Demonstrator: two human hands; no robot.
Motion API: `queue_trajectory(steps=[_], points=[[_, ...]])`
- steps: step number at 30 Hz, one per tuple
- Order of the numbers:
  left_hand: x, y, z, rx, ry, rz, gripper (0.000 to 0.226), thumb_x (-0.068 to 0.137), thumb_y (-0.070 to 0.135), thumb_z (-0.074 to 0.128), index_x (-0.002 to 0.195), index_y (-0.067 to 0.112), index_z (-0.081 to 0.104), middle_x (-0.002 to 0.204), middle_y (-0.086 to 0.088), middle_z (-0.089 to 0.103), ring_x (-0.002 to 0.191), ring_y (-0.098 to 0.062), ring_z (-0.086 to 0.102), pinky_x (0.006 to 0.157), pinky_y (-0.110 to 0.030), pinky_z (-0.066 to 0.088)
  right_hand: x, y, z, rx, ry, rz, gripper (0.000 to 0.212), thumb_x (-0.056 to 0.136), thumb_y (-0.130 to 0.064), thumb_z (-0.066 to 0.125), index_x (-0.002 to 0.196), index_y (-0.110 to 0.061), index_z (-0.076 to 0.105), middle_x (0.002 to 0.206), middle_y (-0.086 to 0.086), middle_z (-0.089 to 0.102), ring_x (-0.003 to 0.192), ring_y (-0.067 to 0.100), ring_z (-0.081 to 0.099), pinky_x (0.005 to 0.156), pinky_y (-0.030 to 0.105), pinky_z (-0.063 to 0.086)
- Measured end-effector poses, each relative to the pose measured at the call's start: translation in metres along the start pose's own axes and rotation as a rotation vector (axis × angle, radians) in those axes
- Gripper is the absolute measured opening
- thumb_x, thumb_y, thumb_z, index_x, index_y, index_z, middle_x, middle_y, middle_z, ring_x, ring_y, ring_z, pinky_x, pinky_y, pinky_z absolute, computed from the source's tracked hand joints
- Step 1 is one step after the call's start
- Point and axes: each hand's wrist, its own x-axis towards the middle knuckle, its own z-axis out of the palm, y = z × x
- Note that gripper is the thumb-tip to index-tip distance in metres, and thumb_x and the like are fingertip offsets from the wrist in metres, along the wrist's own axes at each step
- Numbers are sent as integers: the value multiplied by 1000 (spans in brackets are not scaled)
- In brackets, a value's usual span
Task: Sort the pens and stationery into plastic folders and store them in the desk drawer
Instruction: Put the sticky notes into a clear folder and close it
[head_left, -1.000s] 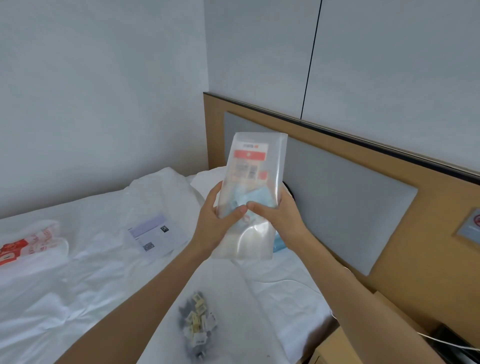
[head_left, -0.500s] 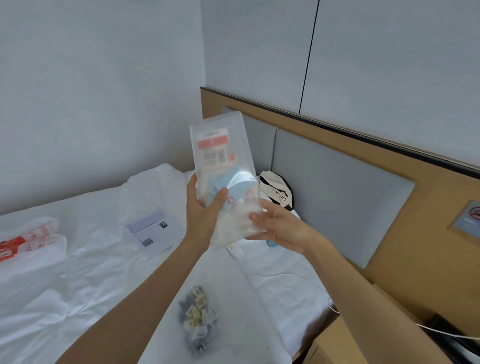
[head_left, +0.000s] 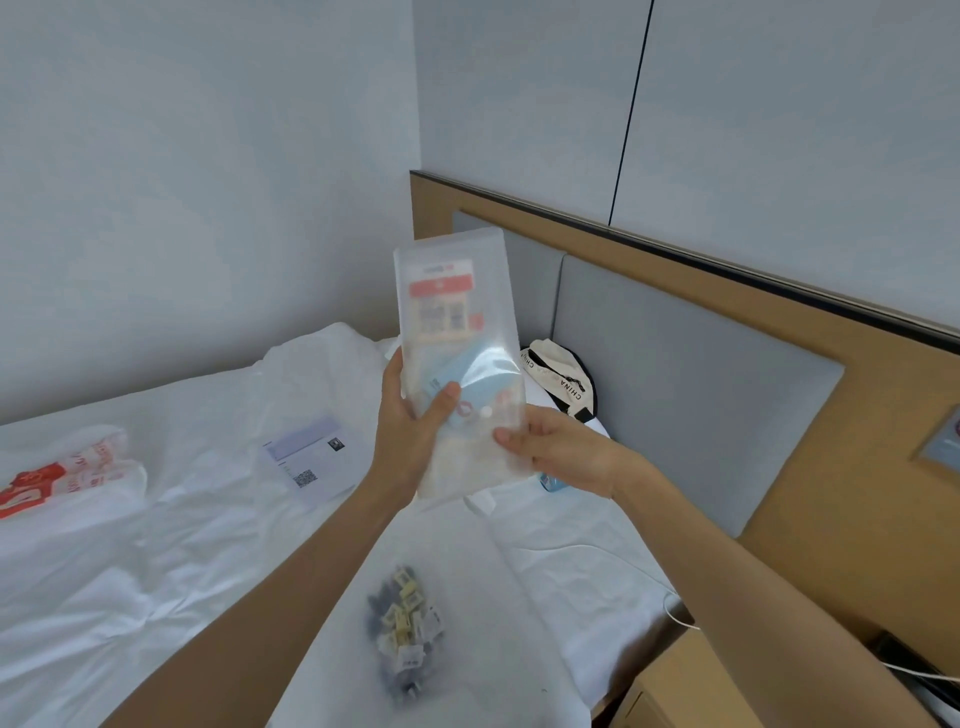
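I hold a translucent plastic folder (head_left: 457, 332) upright above the bed; a red-and-white label and pale blue items show through it. My left hand (head_left: 410, 431) grips its left edge, thumb across the front. My right hand (head_left: 561, 452) touches its lower right corner with the fingertips. Below, on the white sheet, lies a clear bag of small clips (head_left: 405, 629), mostly black and cream.
White bed (head_left: 130, 571) with a printed sheet with a QR code (head_left: 311, 460), a red-printed plastic bag (head_left: 62, 478) at left, and a black-and-cream bag (head_left: 563, 382) by the grey padded headboard (head_left: 675, 389). A wooden bedside unit (head_left: 670, 691) with white cable sits lower right.
The folder has shifted left and tilted slightly. My right hand moved from gripping its middle to touching the lower right corner with its fingertips. The bag by the headboard came into sight.
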Motion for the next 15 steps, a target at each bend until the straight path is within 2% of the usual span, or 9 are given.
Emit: queue_trajectory(steps=[3, 7, 9, 11, 13, 15], points=[[-2, 0, 0, 2, -54, -11, 67, 87, 16, 66, 143, 26, 31, 119, 12, 60, 102, -6, 64, 83, -29, 55, 4, -7, 3, 89, 72, -84, 14, 93, -10, 54, 104, -12, 62, 91, -4, 71, 87, 12, 68, 73, 23, 52], [-6, -4, 0, 0, -57, -14, 64, 88, 17, 64, 141, 28, 30, 125, 9, 56, 105, -7, 62, 83, -26, 54, 8, -3, 5, 102, 116, -143, 17, 89, -1, 58, 98, -13, 64, 81, -5, 72, 76, 11, 69, 65, 23, 53], [-7, -3, 0, -11, -76, -16, 60, 90, 18, 61, 139, 30, 30, 126, 11, 54, 106, -4, 61, 82, -22, 54, 10, 1, 8, 88, 171, -167, 17, 86, -2, 63, 99, -13, 65, 86, 0, 72, 79, 14, 69, 69, 27, 54], [-6, -3, -1, -16, -111, -39, 57, 89, 24, 61, 135, 37, 30, 127, 10, 53, 107, -6, 61, 84, -24, 53, 14, 6, 10, 65, 258, -182, 20, 81, -7, 71, 100, -6, 65, 92, 12, 71, 81, 20, 69, 75, 33, 54], [-4, -2, -2, 15, -132, -76, 59, 81, 39, 64, 130, 40, 31, 127, 5, 55, 110, -13, 61, 84, -27, 54, 19, 8, 13, 72, 332, -204, 42, 73, -16, 80, 106, 3, 61, 103, 23, 67, 91, 29, 68, 87, 42, 54], [-4, -2, -4, 66, -155, -115, 63, 75, 48, 69, 127, 35, 36, 123, 4, 58, 108, -16, 61, 77, -21, 54, 22, 9, 14, 100, 377, -213, 63, 64, -28, 85, 107, 7, 56, 102, 28, 64, 96, 35, 66, 93, 49, 50]])
